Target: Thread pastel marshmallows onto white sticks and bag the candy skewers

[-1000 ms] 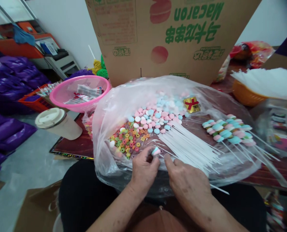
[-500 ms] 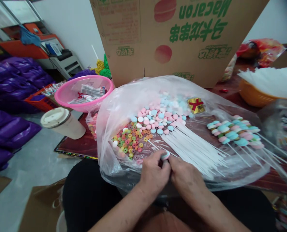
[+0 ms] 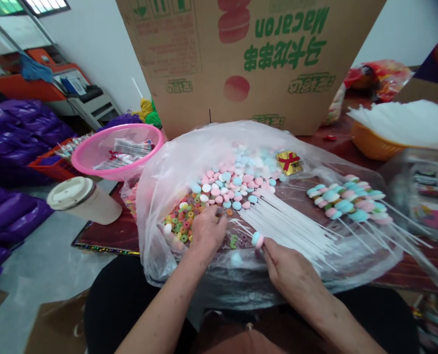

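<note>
My right hand (image 3: 290,263) is closed round a marshmallow skewer. Its tip carries a blue, white and pink marshmallow stack (image 3: 257,240); the stick is mostly hidden in the fist. My left hand (image 3: 208,228) reaches into the pile of coloured cereal rings (image 3: 184,223), fingers curled down; whatever is between the fingertips is hidden. Beyond the rings lie pastel marshmallows (image 3: 224,189) in pink, blue and white. A fan of white sticks (image 3: 285,226) lies beside my right hand. To the right rest several finished marshmallow skewers (image 3: 347,199). All this is on a clear plastic bag (image 3: 211,275).
A cardboard box (image 3: 204,64) stands behind the bag. On the left are a pink basket (image 3: 80,155) with wrapped packets and a lidded cup (image 3: 97,204). An orange basket (image 3: 369,142) of white sticks stands at right. A gold packet with red ribbon (image 3: 289,162) lies near the marshmallows.
My hands were together at the marshmallow stack. My left hand has let go and moved left and up to the rings; my right hand keeps the skewer. The view has shifted slightly.
</note>
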### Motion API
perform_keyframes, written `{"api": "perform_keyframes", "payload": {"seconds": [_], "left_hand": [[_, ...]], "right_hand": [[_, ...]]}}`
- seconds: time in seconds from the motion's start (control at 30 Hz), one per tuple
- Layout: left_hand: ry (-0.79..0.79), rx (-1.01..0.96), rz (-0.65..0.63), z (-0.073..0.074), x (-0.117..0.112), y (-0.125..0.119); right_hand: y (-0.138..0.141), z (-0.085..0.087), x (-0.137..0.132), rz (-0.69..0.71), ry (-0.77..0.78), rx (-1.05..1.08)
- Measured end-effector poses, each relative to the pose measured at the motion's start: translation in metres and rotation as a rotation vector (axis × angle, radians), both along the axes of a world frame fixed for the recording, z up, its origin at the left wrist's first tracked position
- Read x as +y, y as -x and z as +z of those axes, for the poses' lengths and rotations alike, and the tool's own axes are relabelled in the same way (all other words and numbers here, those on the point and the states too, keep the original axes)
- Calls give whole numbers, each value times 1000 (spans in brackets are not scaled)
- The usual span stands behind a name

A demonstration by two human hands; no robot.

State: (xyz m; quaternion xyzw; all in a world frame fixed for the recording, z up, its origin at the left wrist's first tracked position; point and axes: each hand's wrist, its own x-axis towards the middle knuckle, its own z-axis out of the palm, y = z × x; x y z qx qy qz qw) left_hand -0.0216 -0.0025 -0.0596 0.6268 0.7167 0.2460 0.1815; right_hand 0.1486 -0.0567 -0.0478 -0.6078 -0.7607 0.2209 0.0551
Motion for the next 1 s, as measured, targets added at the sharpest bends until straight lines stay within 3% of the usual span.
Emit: {"api": "perform_keyframes", "payload": {"seconds": [0.2,0.3,0.4,0.53,0.7,0.87,0.93,1.0], "left_hand": [[141,-959,239,11,-24,3],[241,-1157,337,16,-29,0],[198,-1227,357,14,-32,-4],[126,-1175,330,8,-33,-6],[116,-1012,184,5,-37,-7],[53,-663,-220,7,-44,-6],[13,-453,-187,10,-35,0],[7,-100,-48,13,-20,8]], "right_hand": [[5,5,-2,39,-22,42],[6,6,-5,41,-28,33],[5,5,-7,42,-26,18],[5,5,-10,40,-43,12],[7,7,-11,73,0,8],[7,-4,-4,23,51,47],[4,-11,0,-2,22,124],[2,-16,3,-23,-2,158]]}}
